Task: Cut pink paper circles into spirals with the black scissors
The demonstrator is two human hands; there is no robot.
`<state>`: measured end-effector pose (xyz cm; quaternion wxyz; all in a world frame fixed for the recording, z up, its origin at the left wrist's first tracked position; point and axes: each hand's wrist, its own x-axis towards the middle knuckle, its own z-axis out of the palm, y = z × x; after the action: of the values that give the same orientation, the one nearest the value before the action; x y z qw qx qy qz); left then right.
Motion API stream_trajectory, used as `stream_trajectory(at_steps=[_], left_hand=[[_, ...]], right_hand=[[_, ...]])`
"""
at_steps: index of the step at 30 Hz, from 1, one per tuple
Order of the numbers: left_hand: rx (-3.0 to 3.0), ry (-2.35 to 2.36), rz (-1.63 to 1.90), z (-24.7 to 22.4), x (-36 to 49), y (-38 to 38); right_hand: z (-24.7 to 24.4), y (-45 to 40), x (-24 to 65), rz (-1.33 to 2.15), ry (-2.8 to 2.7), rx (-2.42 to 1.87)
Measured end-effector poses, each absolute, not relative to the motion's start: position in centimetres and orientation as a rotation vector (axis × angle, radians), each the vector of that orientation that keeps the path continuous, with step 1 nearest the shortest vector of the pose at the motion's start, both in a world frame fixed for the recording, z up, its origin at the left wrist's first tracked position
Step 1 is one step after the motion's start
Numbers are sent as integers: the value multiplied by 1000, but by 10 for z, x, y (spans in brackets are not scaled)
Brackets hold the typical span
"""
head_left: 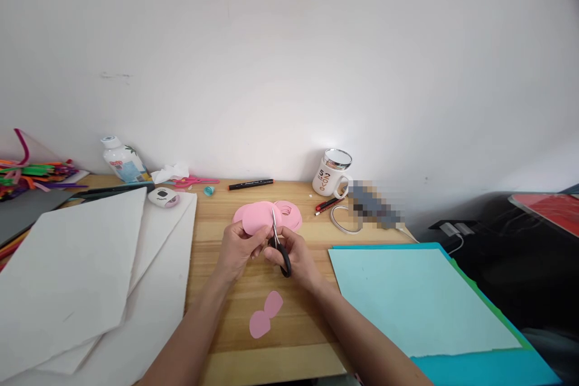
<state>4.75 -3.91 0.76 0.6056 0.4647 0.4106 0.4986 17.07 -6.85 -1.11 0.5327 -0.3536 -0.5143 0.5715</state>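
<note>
Between the fingers and thumb of my left hand [237,248] is a rounded pink paper piece [259,218], held up over the table. My right hand [296,258] grips black-handled scissors [284,258], their metal blades pointing away from me at the paper's right side. Whether the blades are cutting into it I cannot tell. Behind the held piece, more pink paper shapes [292,215] lie on the wood, one with a round opening. Closer to me rest two joined or touching pink paper petals [260,324].
White boards [81,265] lie at left, with a bottle [124,160], pink scissors [194,181] and colourful pipe cleaners [36,173] beyond. An orange-and-black marker [250,184], a lidded mug [332,175] and pens [329,205] line the back. Blue sheets [420,301] cover the right.
</note>
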Motion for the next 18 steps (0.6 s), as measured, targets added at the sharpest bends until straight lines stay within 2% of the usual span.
stream_trajectory(at_steps=[18], left_hand=[[1051,930,1161,2,48,-38]], right_hand=[[-14,-68,171,1381,-1222,-864]])
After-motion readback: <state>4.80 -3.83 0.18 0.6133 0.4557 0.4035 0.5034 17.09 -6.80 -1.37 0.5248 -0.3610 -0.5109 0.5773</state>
